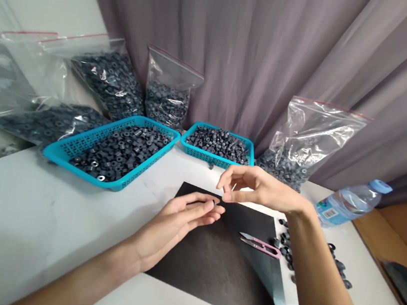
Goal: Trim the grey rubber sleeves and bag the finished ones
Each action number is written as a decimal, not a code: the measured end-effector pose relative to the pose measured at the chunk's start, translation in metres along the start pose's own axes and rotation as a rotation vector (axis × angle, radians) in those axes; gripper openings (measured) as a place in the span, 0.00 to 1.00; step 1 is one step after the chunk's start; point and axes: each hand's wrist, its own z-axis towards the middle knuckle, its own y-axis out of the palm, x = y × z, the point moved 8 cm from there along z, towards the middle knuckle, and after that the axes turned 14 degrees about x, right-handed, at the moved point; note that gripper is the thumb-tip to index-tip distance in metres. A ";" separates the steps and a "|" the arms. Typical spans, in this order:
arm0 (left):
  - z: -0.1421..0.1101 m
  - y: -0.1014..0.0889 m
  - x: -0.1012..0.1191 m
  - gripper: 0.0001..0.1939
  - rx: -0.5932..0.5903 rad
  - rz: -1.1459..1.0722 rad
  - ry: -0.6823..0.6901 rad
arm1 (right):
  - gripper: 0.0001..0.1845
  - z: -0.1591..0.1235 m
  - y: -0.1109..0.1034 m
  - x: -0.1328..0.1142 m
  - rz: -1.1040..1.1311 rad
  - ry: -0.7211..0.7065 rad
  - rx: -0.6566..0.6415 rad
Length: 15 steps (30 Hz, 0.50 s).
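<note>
My left hand (185,213) is held above the black mat (226,261), with a small dark rubber sleeve (214,202) pinched between thumb and fingertips. Only an end of that sleeve shows. Just to the right and slightly higher is my right hand (255,187), its fingers curved and the thumb a little apart from them, with nothing visible between. On the mat's right side lies a pair of pink thread snips (260,245), blades pointing left. Loose dark sleeves (285,242) are scattered beside the mat, partly hidden by my right forearm.
Two blue baskets (148,165) (250,154) full of dark sleeves stand at the back. Clear zip bags of similar parts (110,79) (168,97) (303,146) lean behind them. A water bottle (351,203) tilts at the right, near a cardboard box (395,240).
</note>
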 end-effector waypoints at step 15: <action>-0.003 0.002 -0.006 0.13 -0.008 -0.123 -0.043 | 0.16 0.003 0.013 -0.003 -0.115 -0.076 -0.089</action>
